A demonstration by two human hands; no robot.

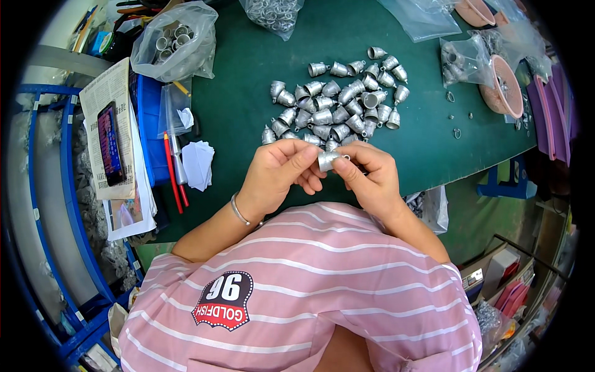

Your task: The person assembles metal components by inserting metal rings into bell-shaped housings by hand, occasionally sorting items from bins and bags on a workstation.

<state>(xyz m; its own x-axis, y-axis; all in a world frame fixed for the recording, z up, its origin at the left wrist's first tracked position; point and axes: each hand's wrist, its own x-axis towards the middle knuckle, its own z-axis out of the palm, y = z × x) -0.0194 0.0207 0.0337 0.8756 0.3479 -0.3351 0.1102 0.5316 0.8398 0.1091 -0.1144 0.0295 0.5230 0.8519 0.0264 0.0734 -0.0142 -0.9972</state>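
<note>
Both my hands meet over the near edge of the green table, around one small silver metal bell (326,162). It is cup-shaped and lies sideways, its wide mouth to the left and its loop to the right. My right hand (374,177) pinches the loop end between thumb and forefinger. At the mouth, my left hand (277,172) is closed, thumb and forefinger against the rim and the other fingers curled below. The inside of the bell is hidden. Just beyond my hands lies a loose heap of similar bells (339,115), pointing various ways.
A clear bag of metal cups (173,46) stands at the far left, beside red pens (171,167), paper slips (198,164) and a phone (110,144) on newspaper. Far right are a pink basket (503,93), bagged parts (462,62) and loose rings (457,132). Blue racks (71,186) flank the left.
</note>
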